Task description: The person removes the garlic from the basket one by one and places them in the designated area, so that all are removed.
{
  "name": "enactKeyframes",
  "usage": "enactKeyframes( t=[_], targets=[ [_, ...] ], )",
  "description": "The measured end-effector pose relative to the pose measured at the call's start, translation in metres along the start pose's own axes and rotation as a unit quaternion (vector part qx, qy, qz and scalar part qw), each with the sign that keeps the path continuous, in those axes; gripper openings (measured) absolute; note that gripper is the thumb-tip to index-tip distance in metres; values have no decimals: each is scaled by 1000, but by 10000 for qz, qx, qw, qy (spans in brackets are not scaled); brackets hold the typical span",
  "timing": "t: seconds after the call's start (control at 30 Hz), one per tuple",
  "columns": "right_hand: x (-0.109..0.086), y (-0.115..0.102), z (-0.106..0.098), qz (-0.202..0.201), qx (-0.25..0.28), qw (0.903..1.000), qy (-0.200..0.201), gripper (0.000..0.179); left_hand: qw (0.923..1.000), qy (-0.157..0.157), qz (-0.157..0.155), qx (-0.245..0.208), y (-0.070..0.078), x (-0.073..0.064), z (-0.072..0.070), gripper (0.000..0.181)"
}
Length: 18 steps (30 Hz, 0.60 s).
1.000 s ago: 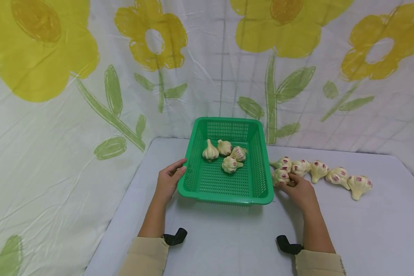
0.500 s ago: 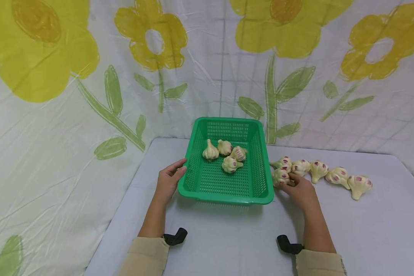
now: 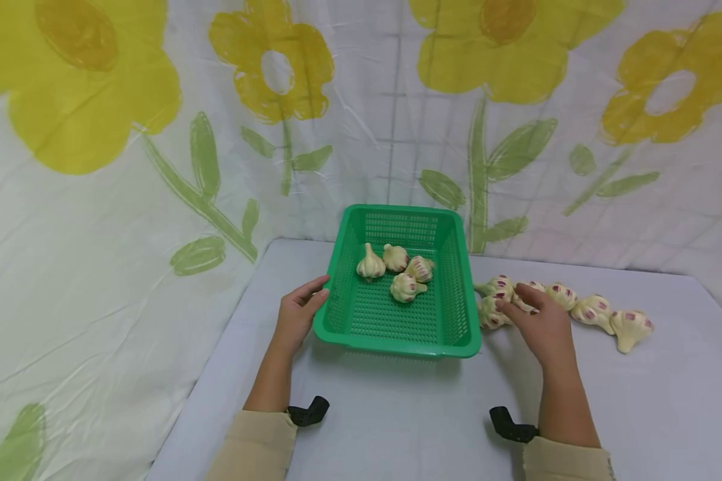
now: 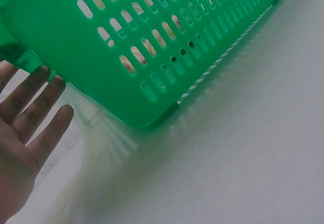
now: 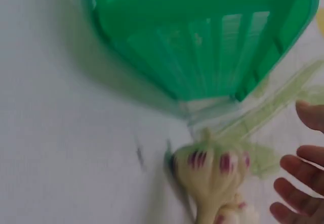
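Note:
A green plastic basket [image 3: 397, 347] with slotted sides stands on the table, several garlic bulbs [image 3: 370, 266] inside it. My left hand [image 3: 297, 314] is at the basket's left side; in the left wrist view its fingers [image 4: 36, 110] stretch out straight by the wall. My right hand [image 3: 544, 327] hovers over the garlic to the right of the basket, holding nothing, its fingers spread. Beneath its fingertips is a cream garlic bulb [image 3: 491, 313] with purple marks, close to the basket wall. Another bulb [image 3: 497, 286] lies just behind that one. Part of a third is hidden by the hand.
More garlic bulbs run in a row to the right, ending with one [image 3: 632, 327] whose neck points toward me. Behind the white table [image 3: 391, 421] hangs a white cloth [image 3: 361, 153] with yellow flowers. Black wrist-worn devices [image 3: 310, 411] sit on both forearms.
My right hand has let go of the garlic bulb beside the basket and lifted slightly up and right, its fingers opening. The left hand stays at the basket. The head view has shifted slightly.

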State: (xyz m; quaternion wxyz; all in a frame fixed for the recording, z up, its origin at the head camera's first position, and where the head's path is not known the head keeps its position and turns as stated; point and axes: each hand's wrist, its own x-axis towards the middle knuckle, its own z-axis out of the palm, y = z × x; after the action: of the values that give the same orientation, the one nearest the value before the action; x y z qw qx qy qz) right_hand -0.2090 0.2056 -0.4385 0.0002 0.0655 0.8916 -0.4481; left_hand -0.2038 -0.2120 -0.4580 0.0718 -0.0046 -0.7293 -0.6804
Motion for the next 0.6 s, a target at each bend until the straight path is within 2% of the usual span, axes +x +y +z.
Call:
enactKeyframes(
  t=[0.17,0.27,0.4,0.6],
  targets=[
    [-3,-28,10,-573,508,9962,421,68,10000,-14,-24,3,0,0,0,38],
    [0,-46,19,-1005,609,9922,421,64,10000,7,-39,13,0,1,0,38],
    [6,-67,34,-1508,851,9849,82,61,10000,16,-68,40,-1,2,0,37],
    [17,-94,62,-1570,1336,9752,-800,61,9999,-16,-97,51,-2,0,-2,38]
  ],
)
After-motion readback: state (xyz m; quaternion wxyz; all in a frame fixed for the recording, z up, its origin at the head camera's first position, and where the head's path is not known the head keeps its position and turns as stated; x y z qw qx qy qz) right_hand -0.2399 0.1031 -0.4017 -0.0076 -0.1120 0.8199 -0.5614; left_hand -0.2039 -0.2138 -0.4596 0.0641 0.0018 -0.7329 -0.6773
